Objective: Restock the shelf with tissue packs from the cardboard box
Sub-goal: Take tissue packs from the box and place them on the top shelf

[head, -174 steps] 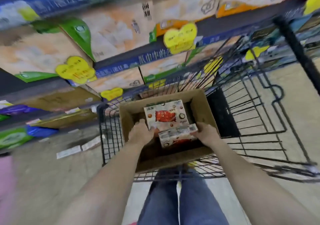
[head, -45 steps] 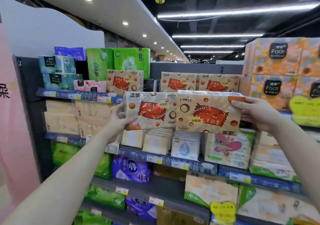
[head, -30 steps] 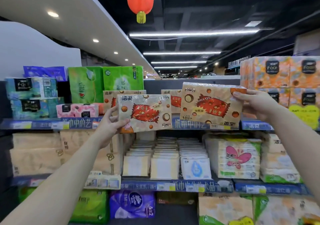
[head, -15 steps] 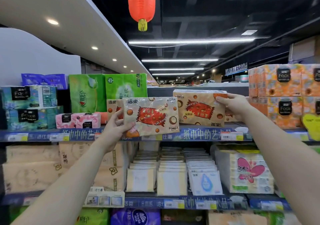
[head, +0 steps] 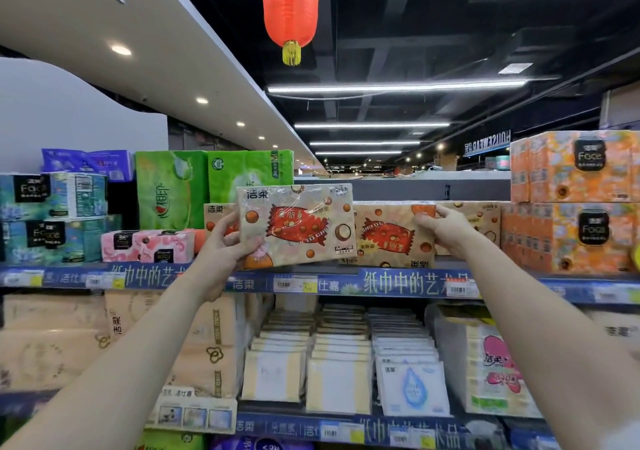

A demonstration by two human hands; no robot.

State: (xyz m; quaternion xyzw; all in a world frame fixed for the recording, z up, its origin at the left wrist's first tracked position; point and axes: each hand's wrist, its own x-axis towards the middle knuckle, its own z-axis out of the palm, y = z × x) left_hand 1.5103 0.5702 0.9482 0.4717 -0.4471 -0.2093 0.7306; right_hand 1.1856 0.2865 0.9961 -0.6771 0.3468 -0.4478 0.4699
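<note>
Far left, top shelf: stacked teal rectangular "Face" tissue packs point(head: 52, 217), with a purple plastic pack point(head: 86, 164) lying on top.
Next right: low pink floral tissue packs point(head: 149, 247), with tall green plastic-wrapped tissue packs point(head: 214, 186) behind them.
Left hand point(head: 225, 241): grips the lower left corner of a beige plastic-wrapped tissue pack with red candy print point(head: 298, 224), thumb on the front, fingers behind.
That pack: held up in front of the top shelf, print upright, slightly tilted, right edge overlapping the next pack.
Overhead: red paper lantern point(head: 290, 6) with a yellow tassel.
Lower shelf: rows of flat cream and white tissue packets point(head: 339, 363).
Right hand point(head: 446, 228): fingers curled round the upper right end of a second beige candy-print tissue pack point(head: 388, 235).
Second pack: print upside down, on the top shelf or just over it, cannot tell which. Same-print packs point(head: 486, 219) just behind.
Shelf edge: blue printed shelf strip point(head: 398, 281) with price tags, below both held packs.
Far right: stacked orange "Face" tissue packs point(head: 571, 203).
</note>
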